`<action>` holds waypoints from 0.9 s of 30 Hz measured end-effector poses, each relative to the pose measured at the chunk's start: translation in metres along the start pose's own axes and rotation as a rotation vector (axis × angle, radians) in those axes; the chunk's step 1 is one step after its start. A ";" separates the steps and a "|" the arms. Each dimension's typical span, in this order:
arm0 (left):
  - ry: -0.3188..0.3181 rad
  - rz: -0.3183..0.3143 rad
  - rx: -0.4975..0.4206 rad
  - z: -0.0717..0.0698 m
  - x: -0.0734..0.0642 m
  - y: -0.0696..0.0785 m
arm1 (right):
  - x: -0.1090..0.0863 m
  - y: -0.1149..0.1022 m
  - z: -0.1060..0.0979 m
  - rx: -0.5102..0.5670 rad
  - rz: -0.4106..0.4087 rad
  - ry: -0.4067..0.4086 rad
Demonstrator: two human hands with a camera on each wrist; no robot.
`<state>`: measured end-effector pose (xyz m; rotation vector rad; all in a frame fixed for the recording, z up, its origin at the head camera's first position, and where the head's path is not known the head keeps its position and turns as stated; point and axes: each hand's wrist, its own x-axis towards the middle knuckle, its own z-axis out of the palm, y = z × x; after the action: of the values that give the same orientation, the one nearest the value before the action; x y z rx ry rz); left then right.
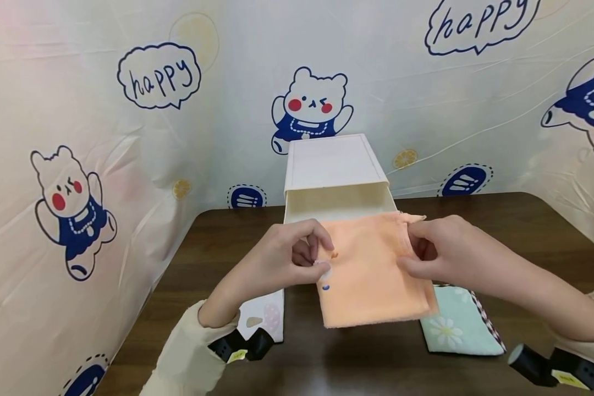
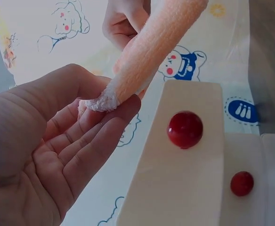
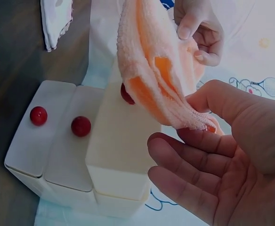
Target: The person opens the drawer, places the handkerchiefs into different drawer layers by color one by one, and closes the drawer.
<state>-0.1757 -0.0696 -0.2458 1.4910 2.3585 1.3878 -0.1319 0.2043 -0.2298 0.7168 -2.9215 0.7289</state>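
Sheet point(image 1: 237, 126) printed with bears hangs behind, and a brown table point(image 1: 218, 242) stretches beneath, a white box point(image 1: 334, 162). Before the box, partly hiding its opening, hangs the orange cloth point(image 1: 371, 269), the left hand point(image 1: 287, 256) and right hand point(image 1: 447, 247) each pinching an edge between thumb and fingers. Nearer than the box lie a green cloth point(image 1: 452, 324), front right, and a white cloth point(image 1: 275, 308), front left; red knobs point(image 2: 185, 129) dot the box's front.
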 end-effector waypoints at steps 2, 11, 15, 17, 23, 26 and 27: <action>0.006 0.008 0.015 -0.003 0.002 -0.001 | 0.003 -0.001 -0.002 -0.005 0.001 -0.002; 0.022 -0.042 0.040 -0.013 0.011 -0.003 | 0.015 -0.004 -0.014 -0.074 -0.017 0.018; 0.020 -0.054 0.036 -0.017 0.014 -0.001 | 0.018 -0.005 -0.019 -0.095 -0.002 0.006; 0.016 -0.049 0.037 -0.019 0.016 0.001 | 0.020 -0.004 -0.021 -0.103 0.001 0.000; 0.009 -0.045 0.055 -0.027 0.025 0.003 | 0.028 -0.005 -0.030 -0.129 -0.004 0.001; 0.004 -0.054 0.051 -0.032 0.030 0.002 | 0.032 -0.006 -0.035 -0.120 -0.002 -0.004; 0.004 -0.055 0.050 -0.034 0.031 0.003 | 0.033 -0.006 -0.037 -0.116 0.000 -0.008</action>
<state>-0.2059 -0.0684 -0.2110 1.4249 2.4345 1.3304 -0.1611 0.2026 -0.1892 0.7095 -2.9421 0.5516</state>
